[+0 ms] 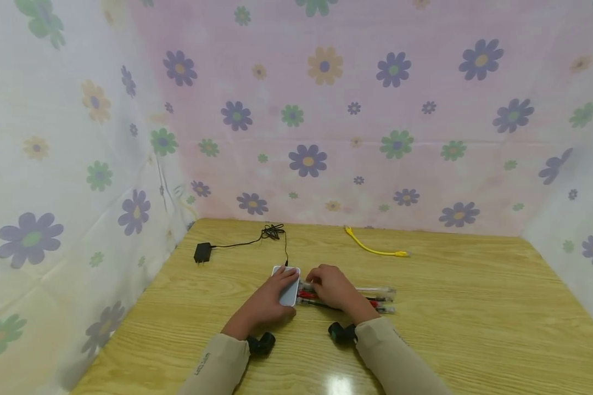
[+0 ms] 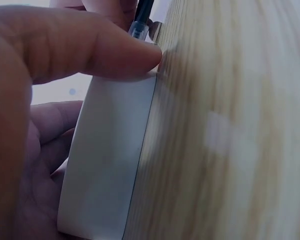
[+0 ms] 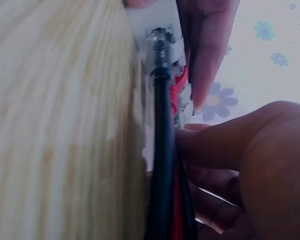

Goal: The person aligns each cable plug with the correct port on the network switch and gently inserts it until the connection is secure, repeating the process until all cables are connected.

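A white network switch (image 1: pixel 289 295) with a grey top lies on the table. My left hand (image 1: pixel 269 299) grips it, fingers over the top and thumb on the near side, as the left wrist view shows. Short network cables run from the switch's right side; a black cable (image 3: pixel 162 150) sits plugged into a port, with a red cable (image 3: pixel 178 210) behind it. Beside that side, my right hand (image 1: pixel 333 286) pinches a cable close to its plug. Fingers and the nearer cables hide which colour it is and how far its plug is in.
A black power adapter (image 1: pixel 202 252) lies at the left, its bundled cord (image 1: pixel 273 231) leading to the switch's back. Toward the back of the wooden table (image 1: pixel 474 307) lies a yellow network cable (image 1: pixel 375 251). Flowered cloth (image 1: pixel 356 126) walls the back and sides.
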Demonstrator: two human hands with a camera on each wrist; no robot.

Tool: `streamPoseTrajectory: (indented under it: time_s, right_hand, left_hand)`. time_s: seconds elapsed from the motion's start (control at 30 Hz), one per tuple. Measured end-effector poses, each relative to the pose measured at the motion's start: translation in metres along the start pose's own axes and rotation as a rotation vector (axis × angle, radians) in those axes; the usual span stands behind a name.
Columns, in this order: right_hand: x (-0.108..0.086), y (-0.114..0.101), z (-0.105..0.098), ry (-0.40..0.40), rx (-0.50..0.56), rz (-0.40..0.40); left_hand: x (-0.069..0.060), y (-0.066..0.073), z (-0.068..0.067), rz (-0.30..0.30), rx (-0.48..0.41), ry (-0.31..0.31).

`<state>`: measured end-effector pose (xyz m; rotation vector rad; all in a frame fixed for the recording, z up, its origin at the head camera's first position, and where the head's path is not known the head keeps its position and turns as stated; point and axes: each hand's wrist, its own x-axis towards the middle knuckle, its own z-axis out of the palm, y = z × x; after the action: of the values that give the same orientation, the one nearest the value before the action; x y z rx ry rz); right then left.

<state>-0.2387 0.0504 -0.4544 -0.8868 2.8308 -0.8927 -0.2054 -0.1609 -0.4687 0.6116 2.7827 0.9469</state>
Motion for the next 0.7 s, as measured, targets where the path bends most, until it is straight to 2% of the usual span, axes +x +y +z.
streamPoseTrajectory:
  time_s: [0.17,0.4,0.7]
  right_hand:
    - [-0.001,-0.003,-0.001,-0.023,0.0,0.007]
    - [-0.002,-0.004,-0.005,-0.016,-0.031,-0.037]
    - [0.0,-0.006,-0.012,-0.064,-0.011,-0.029]
  left_hand:
    - [-0.001,-0.003,0.001,-0.007,-0.005,-0.001]
    - [-0.002,-0.002,0.001,-0.006,-0.028,-0.011]
    - [-0.001,-0.001,0.002,0.021,-0.009,-0.003]
